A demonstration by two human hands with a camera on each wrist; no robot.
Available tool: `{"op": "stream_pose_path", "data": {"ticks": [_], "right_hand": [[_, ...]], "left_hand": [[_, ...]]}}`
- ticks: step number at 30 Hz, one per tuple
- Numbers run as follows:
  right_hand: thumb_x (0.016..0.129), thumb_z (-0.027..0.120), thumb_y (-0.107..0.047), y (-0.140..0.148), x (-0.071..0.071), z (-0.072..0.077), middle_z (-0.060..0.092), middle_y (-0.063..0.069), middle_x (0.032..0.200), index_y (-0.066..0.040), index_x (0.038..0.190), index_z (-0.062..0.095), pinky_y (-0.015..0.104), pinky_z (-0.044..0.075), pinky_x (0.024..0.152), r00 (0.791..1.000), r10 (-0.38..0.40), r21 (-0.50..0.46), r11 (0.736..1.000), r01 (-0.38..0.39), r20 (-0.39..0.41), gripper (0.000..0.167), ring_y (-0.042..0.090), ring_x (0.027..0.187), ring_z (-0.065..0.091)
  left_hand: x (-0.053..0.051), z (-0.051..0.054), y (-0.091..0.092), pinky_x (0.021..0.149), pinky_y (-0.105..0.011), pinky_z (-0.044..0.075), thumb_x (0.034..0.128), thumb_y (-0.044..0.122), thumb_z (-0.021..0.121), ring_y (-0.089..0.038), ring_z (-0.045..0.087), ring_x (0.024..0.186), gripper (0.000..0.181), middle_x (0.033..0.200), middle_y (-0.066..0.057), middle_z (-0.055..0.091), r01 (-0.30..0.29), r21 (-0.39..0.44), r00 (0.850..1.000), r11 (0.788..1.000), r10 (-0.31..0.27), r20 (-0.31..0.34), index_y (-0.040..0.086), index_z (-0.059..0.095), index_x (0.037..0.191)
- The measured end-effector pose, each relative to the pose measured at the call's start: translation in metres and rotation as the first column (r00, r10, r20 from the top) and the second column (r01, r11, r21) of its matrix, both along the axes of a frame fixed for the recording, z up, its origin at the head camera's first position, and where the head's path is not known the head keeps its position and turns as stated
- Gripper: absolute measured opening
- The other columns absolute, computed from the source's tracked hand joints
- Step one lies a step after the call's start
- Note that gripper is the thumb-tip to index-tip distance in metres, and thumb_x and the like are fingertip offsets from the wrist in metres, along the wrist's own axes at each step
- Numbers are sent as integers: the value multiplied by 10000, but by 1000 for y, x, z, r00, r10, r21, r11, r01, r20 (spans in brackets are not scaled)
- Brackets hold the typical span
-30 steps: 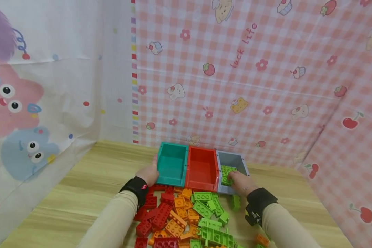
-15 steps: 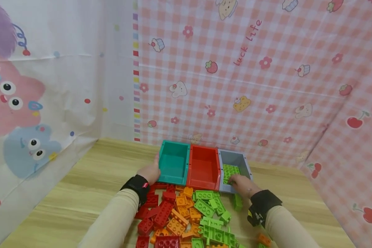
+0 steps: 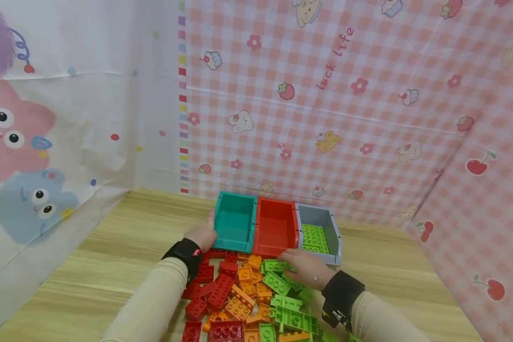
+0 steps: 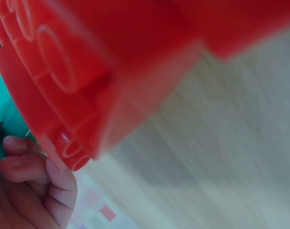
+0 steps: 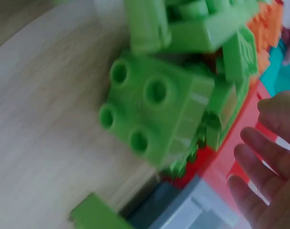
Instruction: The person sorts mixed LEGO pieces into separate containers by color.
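My left hand (image 3: 202, 235) grips the left side of the teal bin (image 3: 234, 246); in the left wrist view its curled fingers (image 4: 30, 164) touch the teal plastic beside a red brick (image 4: 54, 90). Over the far part of the green bricks (image 3: 277, 283) is my right hand (image 3: 305, 270), just in front of the red bin (image 3: 278, 230) and grey bin (image 3: 335, 244). The right wrist view shows that hand's fingers (image 5: 257, 162) spread and loosely bent, holding nothing. Green bricks (image 3: 314, 237) lie in the grey bin; the teal and red bins hold none.
Red bricks (image 3: 221, 290) lie on the left of the pile and orange bricks (image 3: 238, 308) in its middle, on a wooden table (image 3: 94, 275). Patterned cloth (image 3: 248, 95) hangs behind the joined bins and at both sides.
My right hand has left the grey bin and moved left and nearer, over the green bricks. My left hand stays at the teal bin. The head view has shifted slightly.
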State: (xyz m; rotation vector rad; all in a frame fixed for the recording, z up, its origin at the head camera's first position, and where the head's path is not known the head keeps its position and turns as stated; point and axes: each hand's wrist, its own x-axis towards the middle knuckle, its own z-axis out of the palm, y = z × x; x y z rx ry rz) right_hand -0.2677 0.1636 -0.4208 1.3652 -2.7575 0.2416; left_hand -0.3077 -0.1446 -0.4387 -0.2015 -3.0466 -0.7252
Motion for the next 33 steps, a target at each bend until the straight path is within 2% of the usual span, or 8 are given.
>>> {"op": "stream_pose_path", "data": {"ticks": [3, 12, 19, 21, 24, 27, 29, 33], "right_hand": [[827, 694, -112, -12, -1, -2, 611, 79, 993, -28, 1089, 610, 308, 495, 725, 998, 31, 29, 999, -29, -58, 288, 192, 869, 602], [811, 727, -189, -33, -10, -7, 609, 15, 935, -112, 1013, 619, 282, 494, 702, 991, -60, 153, 985, 78, -123, 242, 160, 814, 599], [825, 706, -143, -23, -16, 10, 568, 29, 1025, -104, 1085, 565, 289, 480, 687, 993, -101, -89, 991, 95, -65, 298, 154, 815, 572], [818, 710, -124, -12, -21, 17, 560, 48, 1034, -91, 1089, 565, 307, 478, 669, 977, -185, -206, 965, 161, -104, 309, 163, 801, 567], [819, 701, -79, 10, -34, 23, 543, 104, 1034, -43, 1071, 564, 359, 471, 685, 921, -374, -338, 886, 318, -114, 289, 212, 805, 556], [815, 679, -22, 33, -47, 19, 529, 149, 1021, -2, 1036, 559, 405, 466, 725, 855, -515, -322, 822, 469, -69, 252, 267, 860, 561], [808, 665, 10, 45, -54, 12, 525, 158, 995, 13, 1006, 560, 415, 465, 728, 834, -548, -250, 818, 519, -63, 224, 283, 853, 563], [794, 656, 34, 53, -62, 3, 540, 121, 973, -18, 962, 590, 400, 479, 707, 835, -539, -102, 842, 529, -113, 188, 269, 827, 583]], "left_hand": [[-2, 0, -2, 441, -305, 270, 951, 120, 435, -171, 384, 414, 680, 495, -32, 452, -3, -5, 1000, 1000, 3, -9, -21, 30, 1480], [-5, -1, -4, 451, -317, 301, 957, 144, 446, -190, 418, 430, 697, 512, -45, 477, -24, -12, 1000, 1000, 24, 1, 11, 15, 1489], [-5, 0, -5, 439, -308, 283, 959, 142, 443, -181, 398, 413, 696, 504, -44, 472, -27, -8, 1000, 1000, 27, 5, 13, 12, 1490], [-6, 0, -5, 433, -304, 274, 959, 142, 441, -174, 386, 405, 696, 499, -41, 466, -30, -5, 1000, 1000, 30, 8, 26, 9, 1493], [-6, 0, -5, 429, -300, 267, 957, 137, 439, -172, 375, 398, 695, 493, -41, 459, -31, -1, 999, 1000, 32, 7, 36, 11, 1495], [-4, 0, -6, 434, -304, 271, 953, 128, 444, -177, 379, 404, 692, 495, -43, 460, -36, -2, 999, 999, 36, 3, 25, 24, 1493], [-3, -1, -5, 439, -307, 273, 952, 123, 446, -179, 381, 407, 688, 495, -44, 460, -36, -1, 999, 999, 36, 2, 16, 33, 1491], [-4, -4, -2, 441, -307, 279, 951, 124, 437, -178, 386, 409, 676, 497, -40, 461, -35, -8, 999, 999, 35, -4, 14, 46, 1491]]}}
